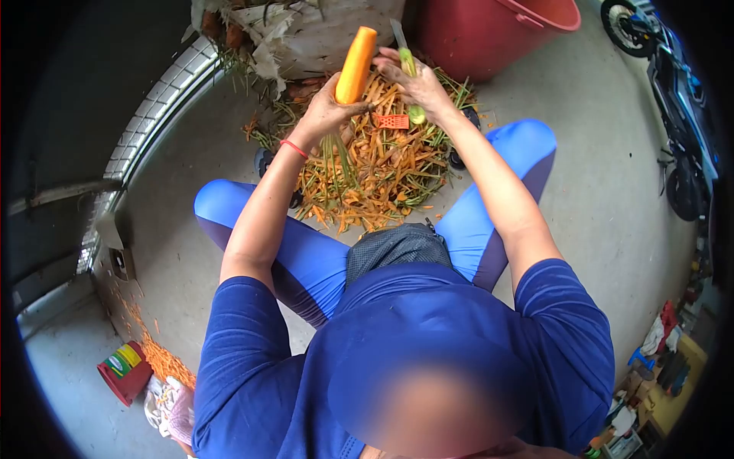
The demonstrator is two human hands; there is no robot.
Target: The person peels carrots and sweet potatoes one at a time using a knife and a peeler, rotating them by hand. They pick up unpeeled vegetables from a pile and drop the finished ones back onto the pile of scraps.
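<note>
My left hand (332, 111) is wrapped round the lower end of a peeled orange carrot (356, 67), which points up and slightly right. Green stems hang below that hand. To the right, my right hand (415, 83) holds a knife (407, 60) with a green handle, its blade upward. Between and just below the hands is a small orange slotted piece (392, 122); whether a hand touches it is unclear. Beneath both hands lies a heap of orange peelings and green stalks (371, 180) on the floor.
A large red tub (489, 38) stands beyond the right hand. A whitish sack (310, 38) is at the top left. My bent knees flank the heap. A motorbike (677, 99) is at the far right, and a small red bucket (126, 373) lies at lower left.
</note>
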